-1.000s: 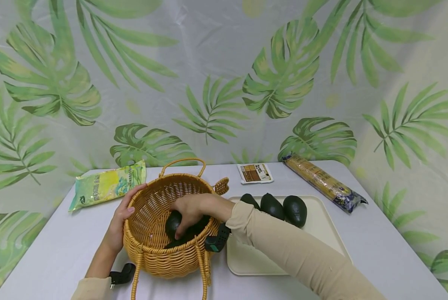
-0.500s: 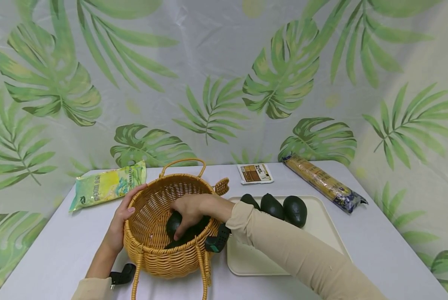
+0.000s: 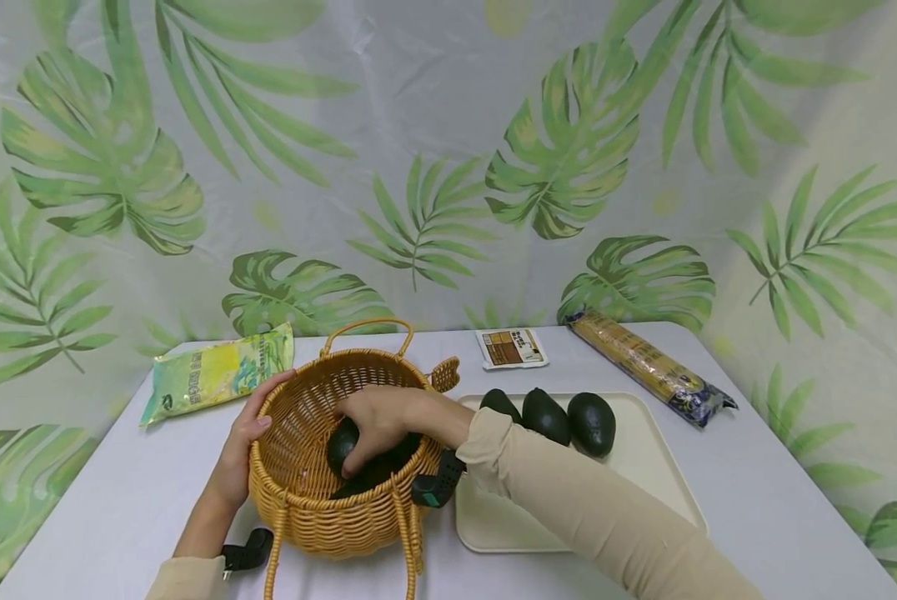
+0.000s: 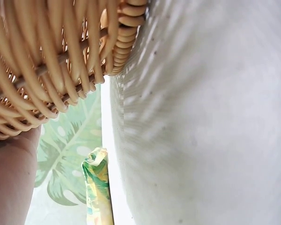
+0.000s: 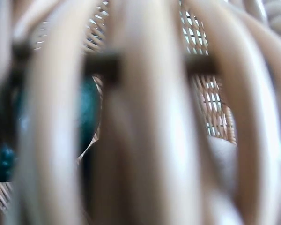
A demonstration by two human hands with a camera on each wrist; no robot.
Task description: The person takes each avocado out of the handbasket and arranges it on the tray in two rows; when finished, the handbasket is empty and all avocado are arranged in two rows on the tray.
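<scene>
My left hand holds the left side of the round wicker basket, its fingers along the outer wall and its thumb at the rim. Inside the basket, my right hand grips a dark green avocado, thumb on the near side. Another dark shape lies under that hand, mostly hidden. Several avocados sit on a cream tray right of the basket; one avocado is in full view. Blurred basket strands fill the right wrist view, with a dark green avocado behind them.
A yellow-green bag lies at the back left. Behind the tray are a small brown-and-white packet and a long noodle-like package. One basket handle stands up at the back; another hangs down in front.
My right hand and the avocado in it have shifted very slightly left inside the basket. The left hand, basket and tray have hardly moved.
</scene>
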